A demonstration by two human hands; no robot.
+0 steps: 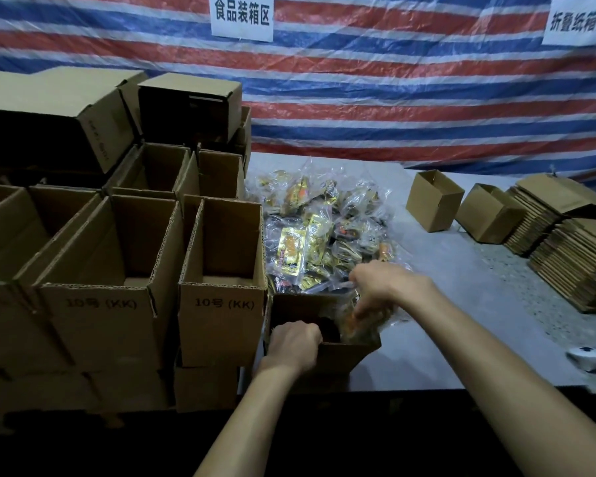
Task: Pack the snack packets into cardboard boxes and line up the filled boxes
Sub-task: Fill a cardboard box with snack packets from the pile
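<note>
- Two hands work at one small open box (344, 356), which stands at the near edge of the tabletop (461, 304), just beside the stacked empty boxes (221, 332) on the left.
- The left hand (291, 342) has its fingers curled over the box's near-left rim and steadies it.
- The right hand (381, 290) reaches down into the mouth of the box with its fingers bent around a packet (353, 321) in clear wrapping. The picture is blurred there, but it looks like a closed grip. The packet is partly inside the box and its wrapping spills over the right rim.
- The pile of snack packets (324, 235) lies just behind the box and seems to touch its far rim.
- Risk, box tipping: the box sits close to the tabletop's front edge. A hard downward push on its right side could tilt it or slide it off if the left hand loosens.
- Risk, snagged wrapping: the loose plastic hanging over the rim may catch there, leaving the packet proud of the opening, and the box would then line up badly with the others.
- Risk, torn packets: forcing a bulky packet into a narrow box could split the thin wrapping.
- Risk, pile spill: the slippery pile leans toward the box, so pulling one packet out could send its neighbours sliding toward the edge.
- Risk, knocked stack: the tall stack stands just beside the left forearm, and a wide elbow swing could nudge it.
</note>
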